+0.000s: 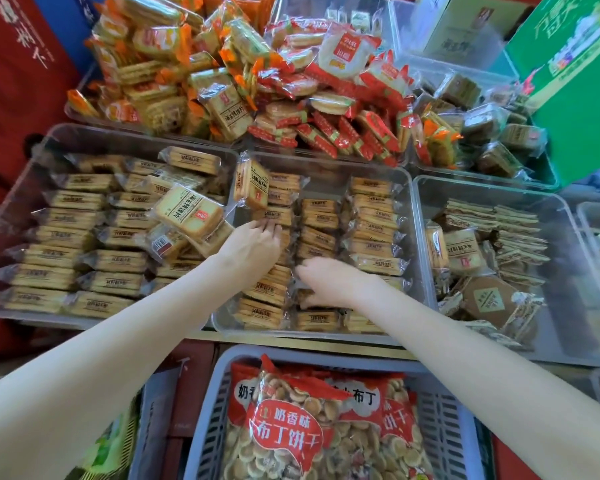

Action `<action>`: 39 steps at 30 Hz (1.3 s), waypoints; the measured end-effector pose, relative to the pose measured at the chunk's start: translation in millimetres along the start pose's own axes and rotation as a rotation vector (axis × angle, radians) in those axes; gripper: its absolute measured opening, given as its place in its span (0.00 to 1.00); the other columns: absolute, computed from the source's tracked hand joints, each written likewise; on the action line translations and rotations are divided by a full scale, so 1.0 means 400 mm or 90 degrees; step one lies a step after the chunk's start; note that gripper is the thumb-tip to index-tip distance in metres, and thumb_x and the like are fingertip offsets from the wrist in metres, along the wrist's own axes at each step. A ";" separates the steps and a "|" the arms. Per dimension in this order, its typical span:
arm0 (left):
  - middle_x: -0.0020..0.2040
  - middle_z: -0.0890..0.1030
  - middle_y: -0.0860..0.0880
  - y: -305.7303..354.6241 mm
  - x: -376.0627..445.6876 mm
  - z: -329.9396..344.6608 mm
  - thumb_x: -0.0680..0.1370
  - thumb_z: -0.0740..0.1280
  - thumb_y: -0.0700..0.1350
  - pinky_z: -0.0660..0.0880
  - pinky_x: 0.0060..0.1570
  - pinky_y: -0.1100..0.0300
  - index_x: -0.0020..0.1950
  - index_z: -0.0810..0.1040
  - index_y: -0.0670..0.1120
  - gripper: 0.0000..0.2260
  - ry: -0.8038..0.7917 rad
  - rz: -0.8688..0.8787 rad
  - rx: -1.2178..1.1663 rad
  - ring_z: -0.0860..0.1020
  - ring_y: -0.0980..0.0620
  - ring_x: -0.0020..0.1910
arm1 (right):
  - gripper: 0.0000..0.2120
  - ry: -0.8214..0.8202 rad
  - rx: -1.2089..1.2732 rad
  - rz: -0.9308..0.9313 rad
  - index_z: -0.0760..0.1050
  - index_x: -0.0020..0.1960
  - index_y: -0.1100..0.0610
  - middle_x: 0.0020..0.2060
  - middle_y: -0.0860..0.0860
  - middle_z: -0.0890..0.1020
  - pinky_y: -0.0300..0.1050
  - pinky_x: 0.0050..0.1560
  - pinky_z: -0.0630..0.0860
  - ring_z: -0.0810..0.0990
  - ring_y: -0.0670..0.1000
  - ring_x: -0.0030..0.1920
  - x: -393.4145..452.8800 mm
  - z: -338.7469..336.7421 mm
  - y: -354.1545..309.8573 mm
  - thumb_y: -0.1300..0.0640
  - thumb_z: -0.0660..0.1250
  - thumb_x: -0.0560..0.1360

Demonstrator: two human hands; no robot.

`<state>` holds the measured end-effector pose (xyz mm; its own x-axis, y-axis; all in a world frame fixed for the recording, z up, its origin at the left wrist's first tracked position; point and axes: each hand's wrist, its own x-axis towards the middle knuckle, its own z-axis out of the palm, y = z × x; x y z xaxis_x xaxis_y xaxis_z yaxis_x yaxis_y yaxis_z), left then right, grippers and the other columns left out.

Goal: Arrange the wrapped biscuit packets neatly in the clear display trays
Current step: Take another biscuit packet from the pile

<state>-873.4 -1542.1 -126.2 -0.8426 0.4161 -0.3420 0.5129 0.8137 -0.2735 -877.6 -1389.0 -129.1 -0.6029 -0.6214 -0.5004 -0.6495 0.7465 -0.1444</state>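
The middle clear tray (409,237) holds three rows of tan wrapped biscuit packets (371,216) standing on edge. My left hand (253,244) lies palm down on the left row, fingertips touching a packet (272,216). My right hand (329,282) rests over the lower part of the middle row, fingers spread on the packets; what lies under the palm is hidden. One packet (252,183) stands upright at the tray's far left corner. The left clear tray (32,157) holds rows of the same packets, with loose ones (189,211) lying flat on top.
A right clear tray (565,271) holds wafer packets and brown square packs. Behind are trays heaped with orange and red wrapped biscuits (291,81). A grey basket (447,410) with red bags of small biscuits stands near me. A green carton (575,81) is at the far right.
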 end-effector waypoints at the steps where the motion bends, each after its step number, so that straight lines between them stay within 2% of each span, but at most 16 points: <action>1: 0.74 0.60 0.35 -0.001 -0.012 0.000 0.82 0.50 0.41 0.51 0.73 0.55 0.74 0.54 0.34 0.22 0.031 0.003 -0.024 0.60 0.43 0.74 | 0.23 -0.039 -0.006 -0.017 0.70 0.63 0.63 0.58 0.57 0.76 0.46 0.55 0.73 0.74 0.55 0.58 -0.010 0.018 -0.007 0.52 0.69 0.74; 2: 0.74 0.61 0.36 0.001 -0.025 0.007 0.82 0.53 0.42 0.52 0.73 0.55 0.74 0.57 0.34 0.22 0.064 0.014 -0.075 0.61 0.43 0.74 | 0.25 -0.070 -0.034 -0.010 0.68 0.65 0.63 0.59 0.57 0.75 0.47 0.55 0.73 0.74 0.56 0.59 -0.016 0.037 -0.011 0.51 0.69 0.74; 5: 0.68 0.70 0.36 0.016 -0.066 0.025 0.76 0.66 0.46 0.67 0.66 0.49 0.68 0.70 0.37 0.23 0.172 0.117 -0.202 0.71 0.41 0.67 | 0.26 -0.126 -0.116 0.023 0.66 0.69 0.62 0.62 0.58 0.74 0.50 0.53 0.75 0.75 0.58 0.60 -0.011 0.074 -0.005 0.51 0.67 0.76; 7: 0.76 0.58 0.41 0.028 -0.103 0.031 0.79 0.63 0.50 0.67 0.67 0.52 0.74 0.62 0.43 0.26 0.068 0.159 -0.222 0.66 0.46 0.72 | 0.26 -0.117 -0.130 0.021 0.66 0.68 0.61 0.61 0.56 0.75 0.50 0.50 0.75 0.77 0.57 0.58 -0.012 0.074 -0.007 0.50 0.67 0.75; 9: 0.78 0.45 0.49 0.026 -0.113 0.036 0.81 0.58 0.53 0.72 0.63 0.56 0.77 0.52 0.51 0.27 -0.028 0.104 -0.221 0.65 0.50 0.72 | 0.29 -0.102 -0.133 0.023 0.65 0.69 0.61 0.61 0.56 0.74 0.49 0.50 0.76 0.77 0.57 0.57 -0.017 0.075 -0.008 0.49 0.69 0.74; 12: 0.78 0.43 0.54 0.021 -0.112 0.039 0.80 0.58 0.54 0.77 0.54 0.56 0.77 0.51 0.55 0.27 -0.010 0.087 -0.224 0.70 0.51 0.67 | 0.38 -0.058 -0.159 0.053 0.55 0.73 0.65 0.65 0.58 0.71 0.50 0.52 0.75 0.76 0.59 0.60 -0.026 0.081 -0.014 0.50 0.70 0.73; 14: 0.78 0.43 0.55 0.022 -0.114 0.044 0.80 0.60 0.53 0.78 0.52 0.55 0.77 0.52 0.57 0.28 -0.019 0.072 -0.256 0.73 0.50 0.65 | 0.36 -0.047 -0.183 0.050 0.54 0.74 0.65 0.66 0.58 0.69 0.51 0.53 0.74 0.74 0.59 0.62 -0.030 0.091 -0.025 0.55 0.68 0.74; 17: 0.78 0.44 0.56 0.023 -0.120 0.043 0.80 0.60 0.53 0.78 0.51 0.55 0.77 0.53 0.57 0.27 -0.018 0.057 -0.265 0.75 0.50 0.63 | 0.29 -0.045 -0.190 0.036 0.58 0.72 0.62 0.65 0.56 0.72 0.49 0.50 0.74 0.76 0.57 0.61 -0.028 0.094 -0.022 0.58 0.65 0.75; 22: 0.78 0.46 0.56 0.017 -0.113 0.034 0.80 0.61 0.52 0.76 0.53 0.55 0.76 0.54 0.57 0.27 -0.044 0.043 -0.292 0.73 0.49 0.64 | 0.40 -0.019 -0.028 0.056 0.50 0.75 0.61 0.67 0.55 0.69 0.47 0.45 0.75 0.76 0.57 0.58 -0.071 0.081 0.013 0.56 0.70 0.71; 24: 0.77 0.47 0.57 0.015 -0.113 0.034 0.79 0.62 0.52 0.76 0.54 0.54 0.76 0.56 0.57 0.27 -0.044 0.043 -0.311 0.74 0.49 0.63 | 0.35 0.006 0.074 0.043 0.58 0.68 0.60 0.56 0.52 0.72 0.44 0.38 0.72 0.76 0.55 0.50 -0.090 0.067 0.025 0.56 0.73 0.69; 26: 0.77 0.48 0.56 0.014 -0.112 0.032 0.79 0.63 0.51 0.76 0.54 0.54 0.76 0.58 0.57 0.27 -0.040 0.046 -0.319 0.75 0.49 0.62 | 0.28 0.058 0.194 0.044 0.61 0.58 0.57 0.46 0.48 0.70 0.42 0.36 0.71 0.75 0.52 0.44 -0.102 0.051 0.038 0.59 0.75 0.66; 30: 0.77 0.53 0.53 0.024 -0.101 0.010 0.77 0.66 0.46 0.74 0.59 0.55 0.74 0.63 0.53 0.26 -0.033 0.029 -0.364 0.75 0.49 0.63 | 0.30 0.138 0.375 0.034 0.62 0.61 0.56 0.48 0.49 0.74 0.42 0.45 0.76 0.75 0.49 0.47 -0.124 0.021 0.046 0.59 0.76 0.66; 33: 0.73 0.67 0.46 0.021 -0.101 -0.031 0.75 0.68 0.40 0.68 0.62 0.63 0.70 0.71 0.47 0.23 0.065 -0.009 -0.523 0.74 0.49 0.65 | 0.32 0.197 0.450 0.051 0.61 0.63 0.56 0.49 0.49 0.74 0.32 0.46 0.72 0.75 0.48 0.49 -0.137 -0.005 0.042 0.59 0.77 0.66; 35: 0.64 0.76 0.46 0.009 -0.111 -0.078 0.76 0.65 0.36 0.70 0.57 0.67 0.66 0.74 0.44 0.17 0.137 -0.095 -0.717 0.77 0.51 0.59 | 0.33 0.249 0.497 0.073 0.61 0.63 0.57 0.51 0.50 0.75 0.28 0.44 0.69 0.75 0.48 0.52 -0.149 -0.035 0.046 0.60 0.76 0.66; 37: 0.56 0.81 0.46 -0.006 -0.128 -0.129 0.78 0.64 0.39 0.75 0.55 0.60 0.59 0.78 0.44 0.11 0.200 -0.165 -0.922 0.80 0.52 0.51 | 0.33 0.289 0.542 0.081 0.61 0.64 0.58 0.52 0.49 0.74 0.25 0.44 0.67 0.74 0.47 0.52 -0.165 -0.074 0.050 0.62 0.76 0.66; 39: 0.50 0.84 0.46 -0.023 -0.142 -0.169 0.77 0.67 0.42 0.78 0.54 0.55 0.54 0.80 0.45 0.07 0.258 -0.162 -1.011 0.82 0.51 0.49 | 0.31 0.307 0.602 0.068 0.62 0.63 0.55 0.51 0.47 0.74 0.21 0.43 0.68 0.73 0.43 0.50 -0.183 -0.113 0.052 0.65 0.75 0.67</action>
<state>-841.5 -1545.8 -43.5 -0.9890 0.0806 -0.1242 -0.0896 0.3421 0.9354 -868.1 -1338.7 -57.1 -0.8900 -0.4151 -0.1887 -0.0837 0.5555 -0.8273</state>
